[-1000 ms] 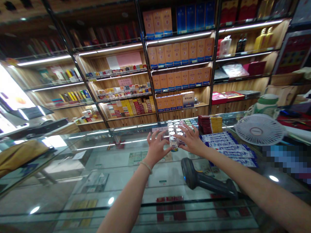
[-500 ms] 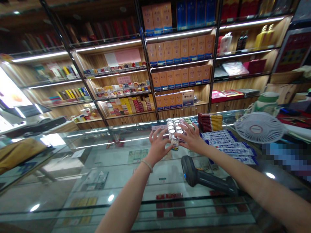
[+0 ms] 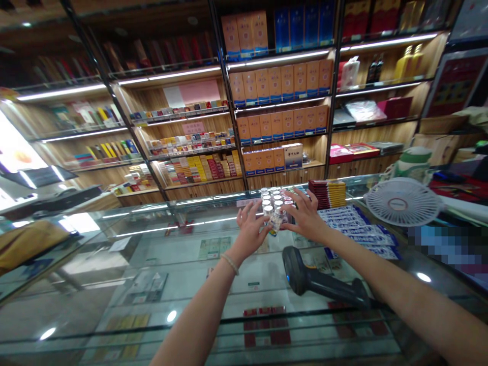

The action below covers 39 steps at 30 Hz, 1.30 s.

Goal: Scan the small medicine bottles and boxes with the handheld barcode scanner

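On the glass counter (image 3: 183, 284), a small clear jar (image 3: 276, 222) with a light cap stands at the front of a group of similar white-capped jars (image 3: 268, 209). It leans a little and its label is too small to read. From the left, my left hand (image 3: 249, 226) pinches it with thumb and fingertips. My right hand (image 3: 305, 216) holds the same jar from the right, its other fingers arched over the jars behind. Those fingers hide part of the group.
Right of the jars lie stacked red and yellow packs (image 3: 327, 194) and blue-and-white sticks (image 3: 358, 226). A black barcode scanner (image 3: 324, 284) lies in front of my right forearm. A white fan (image 3: 402, 202) stands at the right. Shelves of boxes (image 3: 282, 124) line the back wall.
The small jar has gone from upright to slightly tilted between my fingers. Both hands stay about it, and the view has shifted slightly.
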Motion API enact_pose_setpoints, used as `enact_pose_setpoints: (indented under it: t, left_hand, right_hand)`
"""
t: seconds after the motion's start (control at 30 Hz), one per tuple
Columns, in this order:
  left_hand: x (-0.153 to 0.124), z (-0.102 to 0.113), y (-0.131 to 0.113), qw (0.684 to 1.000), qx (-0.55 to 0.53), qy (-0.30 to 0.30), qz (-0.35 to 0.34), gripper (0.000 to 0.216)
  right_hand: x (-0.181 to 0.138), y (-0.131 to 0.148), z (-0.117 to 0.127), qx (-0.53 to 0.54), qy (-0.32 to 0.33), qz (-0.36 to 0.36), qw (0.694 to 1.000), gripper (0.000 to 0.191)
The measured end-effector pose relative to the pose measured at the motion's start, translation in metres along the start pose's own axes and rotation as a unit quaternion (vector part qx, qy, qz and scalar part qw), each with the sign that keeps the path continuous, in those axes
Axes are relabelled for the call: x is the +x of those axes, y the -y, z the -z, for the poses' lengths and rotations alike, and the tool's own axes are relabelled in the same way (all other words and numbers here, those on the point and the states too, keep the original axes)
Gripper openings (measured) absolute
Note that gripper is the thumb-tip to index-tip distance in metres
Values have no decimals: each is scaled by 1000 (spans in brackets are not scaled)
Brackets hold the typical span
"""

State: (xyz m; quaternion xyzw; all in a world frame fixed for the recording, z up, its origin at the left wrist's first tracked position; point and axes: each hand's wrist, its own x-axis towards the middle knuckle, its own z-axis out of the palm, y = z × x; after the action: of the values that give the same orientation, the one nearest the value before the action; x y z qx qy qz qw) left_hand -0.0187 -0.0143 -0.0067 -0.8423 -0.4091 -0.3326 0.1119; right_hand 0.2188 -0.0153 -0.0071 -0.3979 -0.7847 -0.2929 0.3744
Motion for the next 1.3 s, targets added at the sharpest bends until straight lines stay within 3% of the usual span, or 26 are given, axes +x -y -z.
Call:
enact_pose_setpoints:
  t: [0.1,0.23,0.5,0.67,0.9,1.03,1.2,1.3]
  left_hand:
    - [0,0,-4,1000,7,4,-11,30]
    - [2,2,-9,999,23,3,-24,58]
    - [3,6,-11,1000,18,-3,4,35]
    - [3,6,-8,1000,29,-6,2,34]
    - [1,3,-10,999,39,1,-13,34]
    - [3,7,-8,999,46,1,-13,42]
    - [4,18,-1,998,56,-41,-2,78]
    - [4,20,0,995,70,-69,4,76]
  right_hand:
    - [0,0,2,1,-10,-8,1000,43]
    - [0,0,2,4,-5,-16,1000,43]
    - [1,-1,5,-10,-6,7,1000,41]
    - [-1,-7,7,-51,-35,75,995,47]
    - [-1,-8,6,-85,-59,118,988,25]
    - [0,-8,10,-93,-81,101,987,19]
    - [0,-11,12,-86,-67,39,993,24]
    - [0,-12,11,-76,-56,17,995,28]
